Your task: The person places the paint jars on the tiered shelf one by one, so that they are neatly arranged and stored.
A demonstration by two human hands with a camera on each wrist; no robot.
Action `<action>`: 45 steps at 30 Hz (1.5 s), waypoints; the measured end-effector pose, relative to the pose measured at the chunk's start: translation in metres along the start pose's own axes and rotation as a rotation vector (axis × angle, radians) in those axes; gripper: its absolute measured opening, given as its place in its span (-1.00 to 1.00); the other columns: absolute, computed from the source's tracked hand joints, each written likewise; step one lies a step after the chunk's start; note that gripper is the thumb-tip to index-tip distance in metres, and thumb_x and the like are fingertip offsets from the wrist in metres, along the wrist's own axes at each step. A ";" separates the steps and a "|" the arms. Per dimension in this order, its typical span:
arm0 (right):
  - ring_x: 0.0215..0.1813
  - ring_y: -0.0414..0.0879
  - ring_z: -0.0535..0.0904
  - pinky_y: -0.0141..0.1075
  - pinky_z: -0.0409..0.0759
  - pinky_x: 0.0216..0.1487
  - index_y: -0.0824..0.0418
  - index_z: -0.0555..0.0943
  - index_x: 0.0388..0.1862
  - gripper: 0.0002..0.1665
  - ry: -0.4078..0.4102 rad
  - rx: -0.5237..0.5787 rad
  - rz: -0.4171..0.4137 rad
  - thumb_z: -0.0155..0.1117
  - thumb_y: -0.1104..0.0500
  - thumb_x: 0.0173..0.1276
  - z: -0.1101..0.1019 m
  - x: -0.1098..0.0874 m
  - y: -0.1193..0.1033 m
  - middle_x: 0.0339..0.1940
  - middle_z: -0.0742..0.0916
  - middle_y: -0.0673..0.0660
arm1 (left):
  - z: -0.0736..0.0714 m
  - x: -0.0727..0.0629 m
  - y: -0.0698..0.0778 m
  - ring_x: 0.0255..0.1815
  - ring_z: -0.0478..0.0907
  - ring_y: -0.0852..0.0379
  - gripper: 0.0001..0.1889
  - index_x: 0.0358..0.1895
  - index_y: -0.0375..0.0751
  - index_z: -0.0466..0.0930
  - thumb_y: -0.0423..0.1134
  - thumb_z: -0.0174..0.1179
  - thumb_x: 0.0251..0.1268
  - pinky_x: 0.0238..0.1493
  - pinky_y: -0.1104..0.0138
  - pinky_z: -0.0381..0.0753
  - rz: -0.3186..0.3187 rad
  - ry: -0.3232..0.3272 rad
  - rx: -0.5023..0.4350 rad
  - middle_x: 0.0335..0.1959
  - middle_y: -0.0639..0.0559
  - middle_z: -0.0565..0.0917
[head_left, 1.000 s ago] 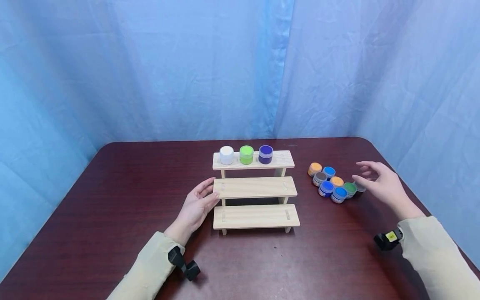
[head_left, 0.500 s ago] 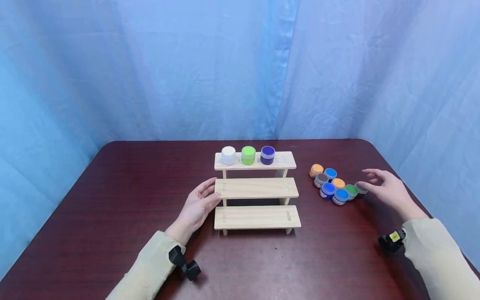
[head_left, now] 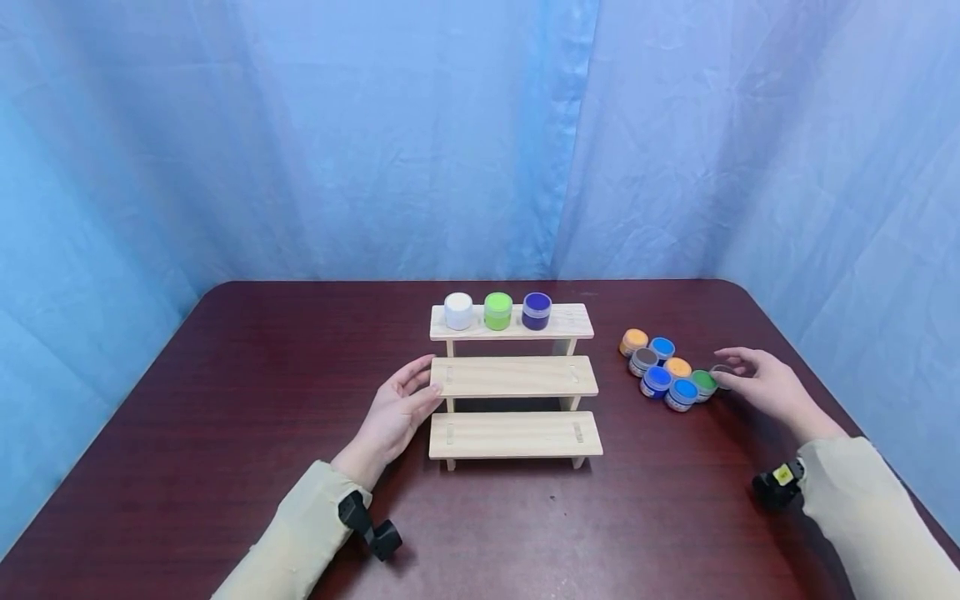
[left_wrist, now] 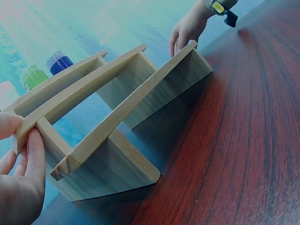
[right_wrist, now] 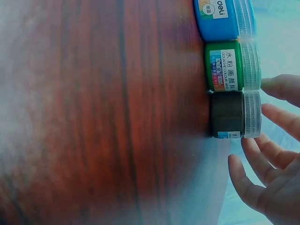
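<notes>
My left hand (head_left: 397, 410) pinches the left end of the middle board of a three-step wooden display stand (head_left: 517, 377), thumb above and fingers below. On its top step stand a white jar (head_left: 458, 312), a light green jar (head_left: 498, 312) and a purple jar (head_left: 537, 312). My right hand (head_left: 765, 387) is at the right end of a cluster of paint jars, over a dark paint jar (right_wrist: 228, 115). Its thumb and fingertips are spread around the clear lid, not closed on it. A green paint jar (right_wrist: 225, 66) stands right beside it.
The cluster also has blue jars (head_left: 656, 381), orange jars (head_left: 633, 342) and a grey-brown jar (head_left: 643, 360), packed close together to the right of the stand. The dark red wooden table (head_left: 247, 400) is backed by a light blue curtain (head_left: 390, 150).
My right hand drew back slightly to the right, then came down and left onto the dark jar. The left hand has kept its hold on the stand.
</notes>
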State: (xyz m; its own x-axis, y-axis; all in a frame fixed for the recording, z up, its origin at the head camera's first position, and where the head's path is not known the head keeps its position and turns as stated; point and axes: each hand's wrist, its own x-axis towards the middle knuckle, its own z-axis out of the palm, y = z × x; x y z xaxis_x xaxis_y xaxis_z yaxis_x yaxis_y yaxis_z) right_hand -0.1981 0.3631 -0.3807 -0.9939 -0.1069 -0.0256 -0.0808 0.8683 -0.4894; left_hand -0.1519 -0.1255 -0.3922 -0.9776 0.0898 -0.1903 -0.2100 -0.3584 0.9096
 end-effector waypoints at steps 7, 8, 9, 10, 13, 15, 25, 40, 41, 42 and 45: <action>0.10 0.35 0.39 0.25 0.48 0.01 0.38 0.38 0.25 -0.37 -0.011 0.004 0.014 0.08 -0.08 0.42 0.001 -0.001 0.000 0.13 0.49 0.50 | 0.000 0.000 0.000 -0.30 0.54 0.35 -0.41 0.41 -0.36 0.11 -0.62 -0.06 0.31 -0.16 0.55 0.59 0.006 -0.005 -0.002 -0.15 0.08 0.48; 0.10 0.35 0.39 0.25 0.48 0.01 0.37 0.38 0.24 -0.37 -0.012 0.006 0.016 0.08 -0.08 0.42 0.001 -0.001 0.000 0.13 0.49 0.50 | 0.001 0.000 0.000 -0.30 0.54 0.35 -0.41 0.41 -0.36 0.11 -0.62 -0.06 0.31 -0.16 0.55 0.59 0.005 -0.005 -0.005 -0.15 0.09 0.48; 0.10 0.35 0.39 0.25 0.48 0.02 0.37 0.39 0.24 -0.37 -0.013 0.008 0.018 0.08 -0.08 0.42 0.001 -0.001 0.000 0.13 0.49 0.50 | 0.001 0.000 0.000 -0.30 0.54 0.35 -0.41 0.41 -0.35 0.11 -0.62 -0.06 0.31 -0.17 0.55 0.59 0.003 -0.005 -0.008 -0.16 0.09 0.47; 0.09 0.34 0.39 0.24 0.48 0.01 0.37 0.39 0.24 -0.37 -0.013 0.010 0.019 0.08 -0.08 0.42 0.001 -0.002 0.000 0.13 0.49 0.50 | 0.001 -0.001 0.000 -0.30 0.54 0.35 -0.41 0.41 -0.36 0.11 -0.62 -0.06 0.31 -0.17 0.55 0.59 0.003 -0.005 -0.009 -0.16 0.10 0.47; 0.07 0.32 0.41 0.23 0.49 0.00 0.37 0.42 0.22 -0.40 -0.011 0.015 0.010 0.08 -0.07 0.42 0.001 -0.003 -0.001 0.11 0.50 0.49 | 0.001 -0.001 0.000 -0.30 0.54 0.35 -0.40 0.42 -0.37 0.09 -0.62 -0.07 0.31 -0.16 0.55 0.59 0.005 -0.006 -0.011 -0.16 0.09 0.47; 0.05 0.31 0.42 0.22 0.50 -0.01 0.37 0.44 0.20 -0.41 -0.011 0.017 0.003 0.08 -0.06 0.43 0.000 -0.003 0.000 0.10 0.51 0.49 | 0.001 -0.001 0.000 -0.30 0.54 0.35 -0.40 0.42 -0.38 0.09 -0.62 -0.06 0.30 -0.16 0.55 0.59 0.007 -0.004 -0.009 -0.15 0.09 0.46; -0.01 0.23 0.46 -0.01 0.55 -0.13 0.35 0.49 0.15 -0.46 -0.008 0.011 -0.003 0.09 -0.04 0.43 -0.002 -0.006 0.001 0.02 0.57 0.44 | 0.002 -0.001 0.001 -0.30 0.54 0.36 -0.41 0.41 -0.38 0.10 -0.61 -0.05 0.31 -0.17 0.55 0.59 0.009 0.004 0.001 -0.16 0.09 0.46; -0.04 0.22 0.46 0.02 0.57 -0.15 0.35 0.48 0.15 -0.51 -0.004 -0.027 -0.025 0.19 0.04 0.37 -0.002 -0.007 0.004 0.02 0.56 0.44 | 0.001 -0.001 0.000 -0.31 0.54 0.36 -0.41 0.41 -0.39 0.10 -0.62 -0.06 0.30 -0.17 0.55 0.59 0.008 0.006 -0.009 -0.18 0.10 0.45; -0.05 0.21 0.46 0.03 0.57 -0.15 0.34 0.48 0.14 -0.51 -0.003 -0.032 -0.028 0.20 0.05 0.36 -0.001 -0.007 0.004 0.01 0.56 0.43 | 0.001 -0.001 0.000 -0.31 0.54 0.36 -0.41 0.41 -0.39 0.10 -0.62 -0.06 0.30 -0.17 0.55 0.59 0.008 0.005 -0.008 -0.18 0.10 0.45; -0.06 0.20 0.46 0.03 0.57 -0.15 0.34 0.49 0.14 -0.51 0.000 -0.037 -0.031 0.21 0.06 0.36 -0.001 -0.007 0.005 0.01 0.56 0.43 | 0.001 -0.001 0.000 -0.31 0.54 0.36 -0.41 0.41 -0.38 0.11 -0.62 -0.06 0.30 -0.17 0.55 0.59 0.006 0.006 -0.011 -0.18 0.10 0.45; -0.06 0.20 0.48 0.07 0.57 -0.13 0.34 0.50 0.13 -0.52 0.015 -0.040 -0.043 0.23 0.08 0.34 -0.001 -0.007 0.005 -0.01 0.58 0.42 | 0.001 -0.001 0.000 -0.31 0.54 0.36 -0.41 0.41 -0.39 0.10 -0.63 -0.06 0.30 -0.16 0.55 0.59 0.010 0.002 -0.012 -0.18 0.11 0.45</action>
State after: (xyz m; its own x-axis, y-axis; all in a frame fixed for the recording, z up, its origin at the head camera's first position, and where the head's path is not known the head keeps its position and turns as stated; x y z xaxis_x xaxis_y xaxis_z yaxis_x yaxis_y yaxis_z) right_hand -0.1918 0.3687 -0.3826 -0.9904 -0.1377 0.0078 -0.1262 0.8817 -0.4546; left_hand -0.1512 -0.1244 -0.3914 -0.9797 0.0846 -0.1816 -0.2001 -0.3706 0.9070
